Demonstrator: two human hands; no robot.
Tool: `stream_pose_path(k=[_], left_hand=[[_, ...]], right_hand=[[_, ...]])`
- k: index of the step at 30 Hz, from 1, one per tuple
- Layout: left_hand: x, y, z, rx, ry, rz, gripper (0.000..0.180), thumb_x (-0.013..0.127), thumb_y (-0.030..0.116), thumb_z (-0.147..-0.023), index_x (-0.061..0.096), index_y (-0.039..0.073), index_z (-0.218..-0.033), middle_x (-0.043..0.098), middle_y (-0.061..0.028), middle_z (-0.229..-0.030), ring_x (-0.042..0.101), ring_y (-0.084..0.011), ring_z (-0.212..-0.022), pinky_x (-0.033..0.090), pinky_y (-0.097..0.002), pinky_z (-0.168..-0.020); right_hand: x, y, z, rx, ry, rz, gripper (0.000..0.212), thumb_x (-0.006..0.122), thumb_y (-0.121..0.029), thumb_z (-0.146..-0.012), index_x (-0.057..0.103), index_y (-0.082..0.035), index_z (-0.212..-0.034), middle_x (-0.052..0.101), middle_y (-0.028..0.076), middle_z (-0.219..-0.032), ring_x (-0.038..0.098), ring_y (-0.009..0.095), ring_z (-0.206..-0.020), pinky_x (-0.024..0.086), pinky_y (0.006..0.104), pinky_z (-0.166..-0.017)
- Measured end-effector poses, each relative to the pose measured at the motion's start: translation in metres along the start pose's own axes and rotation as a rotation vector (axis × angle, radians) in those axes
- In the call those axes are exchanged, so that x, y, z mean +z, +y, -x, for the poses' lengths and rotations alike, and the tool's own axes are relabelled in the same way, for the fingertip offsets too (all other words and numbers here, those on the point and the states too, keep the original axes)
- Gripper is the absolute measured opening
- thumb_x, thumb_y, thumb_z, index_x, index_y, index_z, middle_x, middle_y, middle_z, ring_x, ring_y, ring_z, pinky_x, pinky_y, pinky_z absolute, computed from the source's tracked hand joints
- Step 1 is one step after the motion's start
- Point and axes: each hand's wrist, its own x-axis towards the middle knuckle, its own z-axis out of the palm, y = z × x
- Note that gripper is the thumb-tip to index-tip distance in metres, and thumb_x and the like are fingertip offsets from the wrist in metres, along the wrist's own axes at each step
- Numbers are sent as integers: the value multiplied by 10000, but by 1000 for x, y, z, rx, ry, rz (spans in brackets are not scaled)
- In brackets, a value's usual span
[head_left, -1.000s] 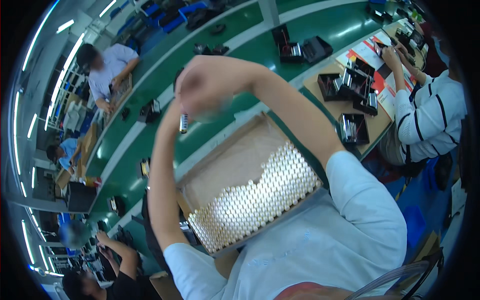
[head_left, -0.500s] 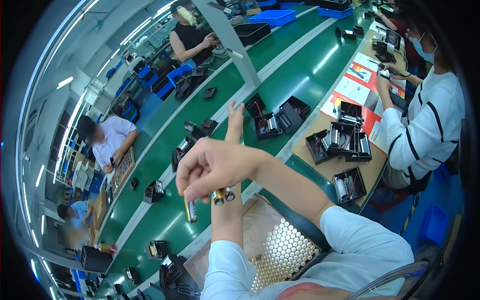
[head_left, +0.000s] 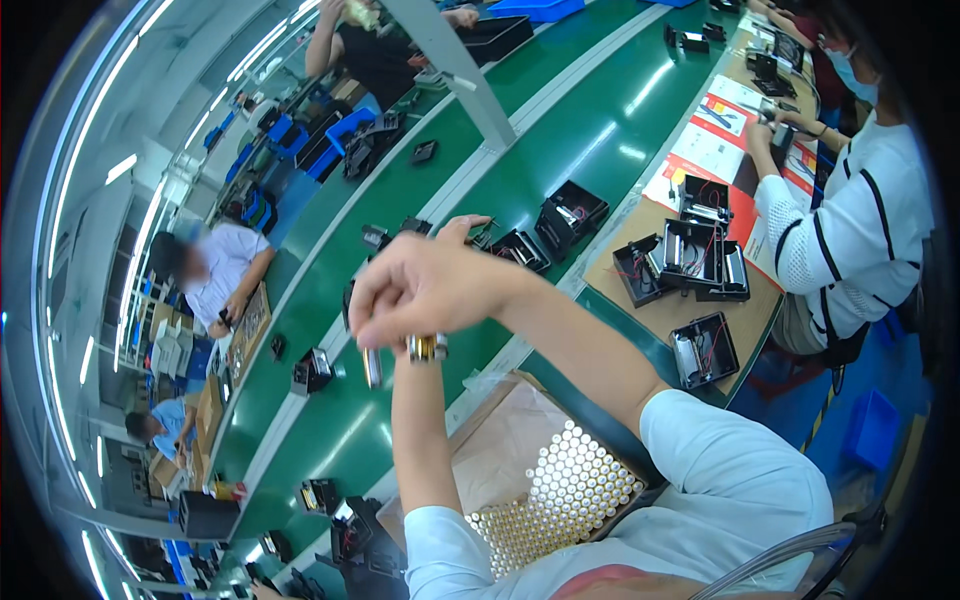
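Two hands (head_left: 425, 285) hold batteries (head_left: 427, 347) above the conveyor's edge (head_left: 520, 345).

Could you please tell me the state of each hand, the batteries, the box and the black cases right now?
right hand: raised, gripping cylindrical batteries
left hand: raised behind it, grip unclear
cardboard box: open, partly filled with upright cells
black cases: open, wires showing

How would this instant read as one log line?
hands: right hand raised, pinching small cylindrical cells | left hand behind it, grip unclear | below: carton of upright cells | beyond: green conveyor
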Motion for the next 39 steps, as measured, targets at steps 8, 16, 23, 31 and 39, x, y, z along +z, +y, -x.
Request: stream_pose_path(k=[8,16,23,31,39], left_hand=[[-14,21,53,-34,-8,-1,244,657,207,-887,605,9,-1019,644,-82,-915,600,-137,-800,512,-257,-727],[-33,7,78,-337,257,-334,250,544,124,-941,507,-30,-1134,592,-169,-1052,636,-237,-894,559,-358,-811],[-25,4,103,-353,563,222,277,445,3,-938,505,-8,-1208,612,-186,-1075,638,-265,-914,549,-355,-802],[-12,10,131,-239,751,349,388,467,31,-941,375,-46,-1309,543,-245,-1150,632,-289,-939,571,-428,-786],[-21,19,148,-201,821,448,268,487,113,-973,554,-41,-1182,629,-186,-1034,646,-268,-908,568,-388,-731]], right_hand=[[-38,13,0,168,618,674,195,734,-153,-776,715,37,-816,660,83,-640,569,96,-525,456,215,-507],[-80,81,2,575,574,830,252,737,-155,-783,692,93,-765,638,103,-601,576,165,-413,489,270,-451],[-56,100,-10,713,374,850,285,706,-158,-791,678,111,-700,621,123,-561,565,188,-385,508,308,-484],[-41,115,-16,492,239,1043,196,760,-144,-735,710,40,-775,649,84,-627,583,152,-494,495,286,-518],[-13,114,-25,374,146,1033,179,780,-135,-696,721,4,-791,664,64,-656,561,147,-546,474,282,-553]])
